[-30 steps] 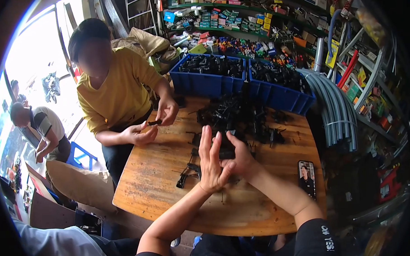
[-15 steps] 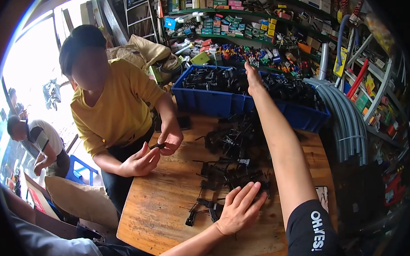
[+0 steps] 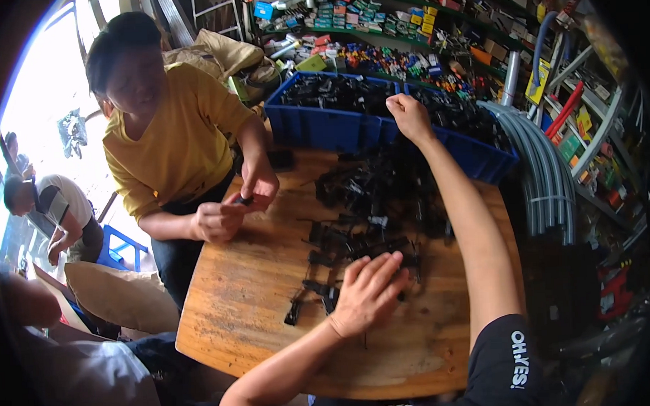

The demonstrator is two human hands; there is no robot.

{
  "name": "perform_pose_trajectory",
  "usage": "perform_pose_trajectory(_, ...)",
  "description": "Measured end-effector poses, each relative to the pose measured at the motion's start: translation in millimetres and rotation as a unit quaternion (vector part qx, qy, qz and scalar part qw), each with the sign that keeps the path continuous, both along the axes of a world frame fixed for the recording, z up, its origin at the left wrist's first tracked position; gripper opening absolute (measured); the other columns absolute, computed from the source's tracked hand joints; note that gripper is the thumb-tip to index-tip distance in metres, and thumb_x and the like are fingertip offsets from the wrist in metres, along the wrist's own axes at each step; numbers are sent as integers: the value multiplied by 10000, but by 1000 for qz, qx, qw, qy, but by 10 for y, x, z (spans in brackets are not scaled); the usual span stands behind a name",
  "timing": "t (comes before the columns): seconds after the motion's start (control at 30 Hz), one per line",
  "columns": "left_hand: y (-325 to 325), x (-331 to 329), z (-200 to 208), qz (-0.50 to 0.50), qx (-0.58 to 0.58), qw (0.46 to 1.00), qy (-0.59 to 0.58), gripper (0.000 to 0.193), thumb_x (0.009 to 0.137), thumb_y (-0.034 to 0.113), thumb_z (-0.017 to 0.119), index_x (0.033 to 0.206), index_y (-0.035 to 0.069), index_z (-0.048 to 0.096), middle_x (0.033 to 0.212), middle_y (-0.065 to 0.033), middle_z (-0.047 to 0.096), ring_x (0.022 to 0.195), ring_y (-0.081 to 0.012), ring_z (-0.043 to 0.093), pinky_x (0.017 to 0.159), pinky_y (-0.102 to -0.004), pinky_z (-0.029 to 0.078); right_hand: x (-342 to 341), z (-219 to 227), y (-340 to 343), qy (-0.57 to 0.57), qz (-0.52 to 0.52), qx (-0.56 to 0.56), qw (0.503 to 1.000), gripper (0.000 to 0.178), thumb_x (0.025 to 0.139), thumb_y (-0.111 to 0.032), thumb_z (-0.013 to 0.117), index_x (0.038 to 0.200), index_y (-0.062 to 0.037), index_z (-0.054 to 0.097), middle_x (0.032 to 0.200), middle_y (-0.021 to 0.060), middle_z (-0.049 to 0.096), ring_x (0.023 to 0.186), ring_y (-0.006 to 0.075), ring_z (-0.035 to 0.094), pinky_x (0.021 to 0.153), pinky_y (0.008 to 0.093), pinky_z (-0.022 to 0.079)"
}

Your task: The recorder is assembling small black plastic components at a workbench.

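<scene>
Parts crowd mid-frame, plenty seemingly left, any done indistinguishable, left hand loosely outstretched low-centre, right hand curled upper-centre, grip unclear!

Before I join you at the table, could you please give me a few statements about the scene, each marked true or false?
1. The left hand is at the near end of the black parts spread on the table. True.
2. The right hand lies flat on the table. False: the right hand is raised, in front of the blue bins in the picture.
3. The person in the yellow top holds a small black piece. True.
4. The table is covered by a white cloth. False: the table's wooden top is bare of any cloth.
5. The blue bins contain black parts. True.
</scene>
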State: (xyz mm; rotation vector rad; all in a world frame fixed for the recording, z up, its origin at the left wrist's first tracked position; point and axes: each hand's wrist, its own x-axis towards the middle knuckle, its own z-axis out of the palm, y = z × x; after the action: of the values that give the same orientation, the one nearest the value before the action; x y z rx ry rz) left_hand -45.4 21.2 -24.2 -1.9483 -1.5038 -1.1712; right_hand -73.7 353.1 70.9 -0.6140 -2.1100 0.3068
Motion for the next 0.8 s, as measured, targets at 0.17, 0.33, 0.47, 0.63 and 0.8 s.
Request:
perform_pose_trajectory(0.17,54,-100,-5,-2,39,999,-31,385,627,65,602,1012,81,582,1165,-108,537,988,-250,550,845,-398,388,903,95,-919,-325,207,-39,922,183,795,-135,576,937,-31,626,867,126,635,845,248,611,764,336,474)
perform_pose_trajectory(0.33,69,-67,71,6,0,992,-125,268,710,3,624,974,53,620,1032,-100,618,881,-262,582,771,-338,434,1732,-345,-1860,-493,218,-6,842,273,752,-54,549,1019,-57,608,1089,128,570,1019,297,527,862,382,442)
perform_pose_trajectory(0.47,70,22,5,-26,12,987,-160,221,737,-2,594,951,44,618,916,-87,621,762,-242,590,677,-322,463,2050,-850,-2181,-336,166,67,925,345,731,-41,624,1072,-72,583,1196,147,495,1032,335,505,866,388,445)
perform_pose_trajectory(0.63,-108,164,70,-31,-99,960,-260,234,770,-18,589,1000,10,619,906,-88,628,742,-151,610,650,-247,477,2185,-1131,-2290,-200,145,86,965,321,718,-15,624,1030,-74,575,1157,129,497,956,321,516,834,397,451)
perform_pose_trajectory(0.8,-112,182,111,-40,-93,959,-266,241,769,-18,585,1008,0,614,901,-83,628,747,-136,609,650,-239,475,2123,-1071,-2421,-168,175,157,957,279,698,5,633,963,-66,580,1031,89,545,884,272,528,764,382,461)
